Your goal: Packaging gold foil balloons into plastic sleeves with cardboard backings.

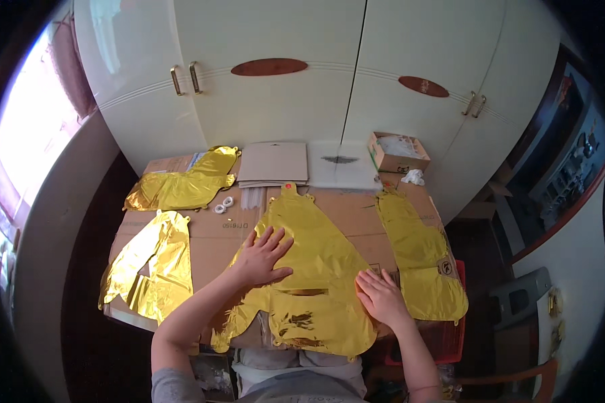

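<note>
A large, flat gold foil balloon point(316, 248) lies in front of me with its tab at the far end, its near side crinkled by dark reflections. My left hand point(259, 258) rests on its left part with the fingers spread. Along its right edge lies my right hand point(381, 295), palm down with fingers stretched out. Neither hand grips anything. To the left is another gold foil balloon point(171, 255) with a gap in its middle. A third foil balloon point(417, 245) is spread out at the right, and a fourth foil balloon point(195, 185) sits at the far left.
Cardboard point(208, 245) covers the table. At the back are stacked grey-brown boards point(274, 161), clear plastic sheeting point(346, 171), a small box point(400, 163) holding plastic, and crumpled white tissue point(413, 176). Small white rolls point(220, 209) lie left of centre. White cabinets point(269, 107) stand behind.
</note>
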Demonstrator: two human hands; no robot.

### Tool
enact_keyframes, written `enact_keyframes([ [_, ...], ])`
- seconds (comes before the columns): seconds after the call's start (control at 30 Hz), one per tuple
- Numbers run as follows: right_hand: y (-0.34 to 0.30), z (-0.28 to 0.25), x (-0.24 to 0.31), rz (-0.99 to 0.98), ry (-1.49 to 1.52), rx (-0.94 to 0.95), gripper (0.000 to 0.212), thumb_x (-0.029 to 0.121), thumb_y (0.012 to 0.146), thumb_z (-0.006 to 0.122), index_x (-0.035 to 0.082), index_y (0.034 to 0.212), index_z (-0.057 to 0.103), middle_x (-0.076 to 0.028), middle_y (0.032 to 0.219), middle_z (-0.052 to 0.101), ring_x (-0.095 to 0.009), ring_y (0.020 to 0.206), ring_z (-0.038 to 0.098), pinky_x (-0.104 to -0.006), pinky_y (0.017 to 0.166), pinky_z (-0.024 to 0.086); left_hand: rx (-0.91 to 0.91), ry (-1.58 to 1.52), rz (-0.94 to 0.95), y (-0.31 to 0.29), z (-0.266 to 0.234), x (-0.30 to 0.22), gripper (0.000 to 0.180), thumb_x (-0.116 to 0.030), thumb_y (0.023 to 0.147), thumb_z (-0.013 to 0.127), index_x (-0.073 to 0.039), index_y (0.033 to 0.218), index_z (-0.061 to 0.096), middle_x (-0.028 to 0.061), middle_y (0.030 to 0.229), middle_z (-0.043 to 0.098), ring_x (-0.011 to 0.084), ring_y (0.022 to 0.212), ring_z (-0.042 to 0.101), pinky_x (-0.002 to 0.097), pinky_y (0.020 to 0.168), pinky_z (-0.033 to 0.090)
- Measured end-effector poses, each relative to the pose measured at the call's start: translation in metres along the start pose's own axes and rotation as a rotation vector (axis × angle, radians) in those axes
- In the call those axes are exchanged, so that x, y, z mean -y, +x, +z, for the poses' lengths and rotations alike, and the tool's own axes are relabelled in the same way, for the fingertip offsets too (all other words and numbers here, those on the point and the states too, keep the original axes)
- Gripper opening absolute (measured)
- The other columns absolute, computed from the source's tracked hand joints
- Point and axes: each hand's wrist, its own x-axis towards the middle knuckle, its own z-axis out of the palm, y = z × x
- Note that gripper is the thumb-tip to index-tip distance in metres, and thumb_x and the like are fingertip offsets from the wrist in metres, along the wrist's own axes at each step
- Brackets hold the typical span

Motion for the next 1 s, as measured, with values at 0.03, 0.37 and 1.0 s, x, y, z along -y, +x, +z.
enact_keyframes([
  [0.03,0.002,0.002,-0.002,-0.018,-0.002,0.003,0.037,0.028,0.091,0.061,0.005,0.120,0.064,-0.010,0.128,0.062,-0.025,0.123,0.055,-0.0482,0.110,0.035,0.003,0.006,-0.005,-0.004,0.000,0.002,0.079,-0.065,0.088,0.048,-0.018,0.149,0.031,0.0151,0.154,0.030,0.0388,0.142,0.026,0.0630,0.111,0.020],
  [0.37,0.013,0.007,-0.005,0.013,0.023,-0.006,0.040,0.029,0.089,0.063,0.007,0.122,0.064,-0.009,0.131,0.060,-0.026,0.126,0.052,-0.0457,0.109,0.035,-0.013,0.032,-0.019,-0.002,0.001,0.010,0.079,-0.068,0.088,0.044,-0.020,0.150,0.032,0.0131,0.154,0.031,0.0385,0.143,0.025,0.0641,0.111,0.018],
  [1.0,0.007,0.008,-0.007,0.040,0.054,-0.026,0.042,0.028,0.088,0.064,0.008,0.125,0.061,-0.008,0.133,0.058,-0.027,0.128,0.049,-0.0462,0.109,0.034,-0.025,0.039,0.012,0.003,0.000,0.008,0.083,-0.072,0.086,0.043,-0.020,0.149,0.033,0.0168,0.153,0.033,0.0447,0.141,0.025,0.0694,0.108,0.017],
])
